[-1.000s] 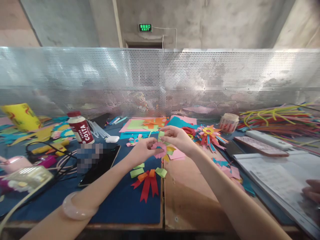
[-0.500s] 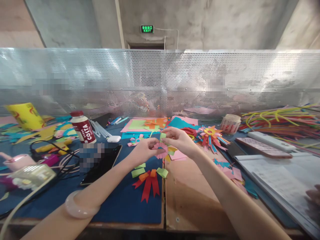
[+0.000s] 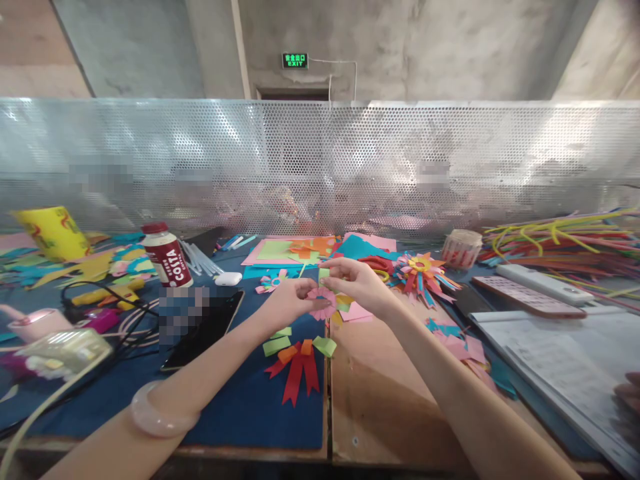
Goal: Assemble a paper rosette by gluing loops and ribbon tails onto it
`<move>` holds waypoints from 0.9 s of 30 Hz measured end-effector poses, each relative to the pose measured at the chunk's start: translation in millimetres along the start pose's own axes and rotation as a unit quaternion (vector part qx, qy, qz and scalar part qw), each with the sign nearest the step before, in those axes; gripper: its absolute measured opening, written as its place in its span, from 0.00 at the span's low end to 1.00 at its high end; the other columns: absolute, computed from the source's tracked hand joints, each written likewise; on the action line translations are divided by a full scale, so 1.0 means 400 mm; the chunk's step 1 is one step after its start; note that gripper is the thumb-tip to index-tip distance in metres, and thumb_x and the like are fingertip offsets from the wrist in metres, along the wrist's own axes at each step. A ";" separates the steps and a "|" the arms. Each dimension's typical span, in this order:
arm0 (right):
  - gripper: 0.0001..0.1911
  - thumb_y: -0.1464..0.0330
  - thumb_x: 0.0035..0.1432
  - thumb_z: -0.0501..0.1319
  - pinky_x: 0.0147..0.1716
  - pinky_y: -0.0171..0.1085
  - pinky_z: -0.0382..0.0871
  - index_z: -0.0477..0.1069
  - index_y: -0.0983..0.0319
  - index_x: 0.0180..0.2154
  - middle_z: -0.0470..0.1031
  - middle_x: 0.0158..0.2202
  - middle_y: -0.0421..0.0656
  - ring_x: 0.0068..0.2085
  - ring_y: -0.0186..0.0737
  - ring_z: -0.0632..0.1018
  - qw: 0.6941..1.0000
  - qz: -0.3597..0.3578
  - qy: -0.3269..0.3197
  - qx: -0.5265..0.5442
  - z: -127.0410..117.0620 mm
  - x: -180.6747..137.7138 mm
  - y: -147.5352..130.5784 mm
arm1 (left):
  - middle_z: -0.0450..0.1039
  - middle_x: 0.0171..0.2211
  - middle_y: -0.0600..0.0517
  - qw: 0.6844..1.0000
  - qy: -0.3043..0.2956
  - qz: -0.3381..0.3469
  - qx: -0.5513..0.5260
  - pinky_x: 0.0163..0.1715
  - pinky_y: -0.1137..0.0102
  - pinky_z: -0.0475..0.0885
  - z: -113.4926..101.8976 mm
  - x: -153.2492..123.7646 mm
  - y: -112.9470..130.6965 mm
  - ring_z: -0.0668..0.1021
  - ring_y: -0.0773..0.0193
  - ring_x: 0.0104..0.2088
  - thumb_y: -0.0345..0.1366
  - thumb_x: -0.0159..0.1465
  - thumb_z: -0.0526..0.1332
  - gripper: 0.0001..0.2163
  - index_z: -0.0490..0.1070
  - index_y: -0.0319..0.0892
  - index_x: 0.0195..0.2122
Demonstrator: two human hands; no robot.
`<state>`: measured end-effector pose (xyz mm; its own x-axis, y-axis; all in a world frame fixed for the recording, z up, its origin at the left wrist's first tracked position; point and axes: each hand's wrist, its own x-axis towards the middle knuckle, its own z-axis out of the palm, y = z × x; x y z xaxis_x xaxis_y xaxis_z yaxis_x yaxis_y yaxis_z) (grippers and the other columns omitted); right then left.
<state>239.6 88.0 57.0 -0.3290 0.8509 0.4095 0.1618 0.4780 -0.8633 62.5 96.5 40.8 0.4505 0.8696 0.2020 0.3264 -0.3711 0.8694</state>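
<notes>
My left hand (image 3: 290,298) pinches a small pink paper flower (image 3: 323,303) held above the table. My right hand (image 3: 357,280) meets it from the right, its fingers closed on a light green paper piece (image 3: 324,273) at the flower's top. Yellow and green petals (image 3: 343,301) show under the right palm. Below both hands a red paper ribbon bow (image 3: 299,365) with green and orange loops lies on the blue mat (image 3: 240,407).
A black phone (image 3: 205,330), a Costa bottle (image 3: 167,255) and cables lie at the left. Coloured paper sheets (image 3: 285,250), a finished paper flower (image 3: 420,270), a tape roll (image 3: 460,248), pipe cleaners (image 3: 560,240) and papers (image 3: 555,360) lie behind and right. Another person's fingers (image 3: 629,393) show at far right.
Both hands stay together on the pink flower, with only slight shifts of the fingers. The view has drifted a little.
</notes>
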 end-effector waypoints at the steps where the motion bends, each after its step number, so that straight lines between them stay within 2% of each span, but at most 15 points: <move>1: 0.15 0.62 0.53 0.61 0.30 0.35 0.66 0.71 0.60 0.43 0.71 0.30 0.39 0.31 0.34 0.72 1.000 -0.005 -0.004 0.000 0.000 0.000 0.000 | 0.63 0.21 0.58 1.000 0.001 -0.005 -0.013 0.24 0.74 0.62 0.000 -0.001 0.003 0.67 0.70 0.23 0.39 0.49 0.65 0.10 0.71 0.38 0.28; 6: 0.16 0.57 0.57 0.57 0.40 0.39 0.68 0.70 0.59 0.43 0.74 0.38 0.43 0.39 0.38 0.74 0.999 -0.005 0.019 -0.028 -0.010 0.002 0.004 | 0.70 0.23 0.56 0.996 0.048 -0.031 -0.066 0.28 0.73 0.66 -0.003 -0.006 0.022 0.72 0.68 0.25 0.37 0.48 0.67 0.10 0.69 0.39 0.27; 12: 0.15 0.60 0.48 0.65 0.39 0.40 0.68 0.69 0.61 0.36 0.75 0.36 0.43 0.38 0.40 0.75 0.996 0.035 -0.079 0.020 -0.020 -0.004 0.025 | 0.73 0.24 0.55 0.995 0.068 -0.042 -0.061 0.27 0.74 0.67 -0.004 -0.007 0.030 0.74 0.68 0.26 0.34 0.49 0.67 0.08 0.70 0.39 0.28; 23: 0.16 0.55 0.52 0.62 0.30 0.34 0.65 0.69 0.62 0.32 0.70 0.29 0.38 0.31 0.34 0.71 0.996 0.052 -0.066 0.008 -0.026 -0.007 0.021 | 0.72 0.25 0.55 0.994 0.063 -0.039 -0.076 0.28 0.73 0.67 -0.002 -0.006 0.024 0.74 0.68 0.27 0.36 0.48 0.68 0.10 0.70 0.39 0.29; 27: 0.18 0.53 0.57 0.55 0.33 0.35 0.68 0.71 0.61 0.35 0.70 0.33 0.41 0.33 0.34 0.71 0.995 0.067 -0.073 0.023 -0.043 -0.010 0.013 | 0.73 0.26 0.54 0.989 0.071 -0.044 -0.118 0.30 0.72 0.68 -0.003 -0.002 0.017 0.74 0.68 0.27 0.37 0.47 0.68 0.12 0.70 0.38 0.30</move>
<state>257.9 90.6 56.0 -0.4400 0.8639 0.2450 0.1715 0.3487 -0.9214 63.6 93.8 46.9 0.3026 0.9383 0.1671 0.1477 -0.2194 0.9644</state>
